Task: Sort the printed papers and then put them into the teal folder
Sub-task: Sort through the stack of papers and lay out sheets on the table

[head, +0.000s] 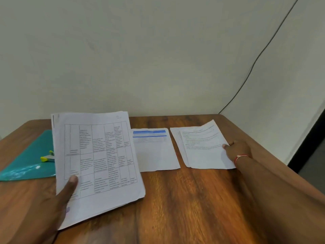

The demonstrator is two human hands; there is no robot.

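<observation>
My left hand (44, 205) grips a thick stack of printed papers (98, 159) at its lower left corner, thumb on top; the top sheet shows a table grid. The stack is lifted and tilted over the table's left side. Behind it lies the teal folder (29, 155), flat, with a yellow and grey clip (47, 157) on it. A sheet with a blue header (154, 150) lies flat at the centre. To the right sits a small pile of text pages (202, 147); my right hand (235, 148) pinches its right edge, whose far corner curls up.
The wooden table (193, 199) meets a pale wall at the back. A black cable (260, 55) runs down the wall to the table's far right corner. The table's right edge drops off beside a dark doorway strip (309, 138).
</observation>
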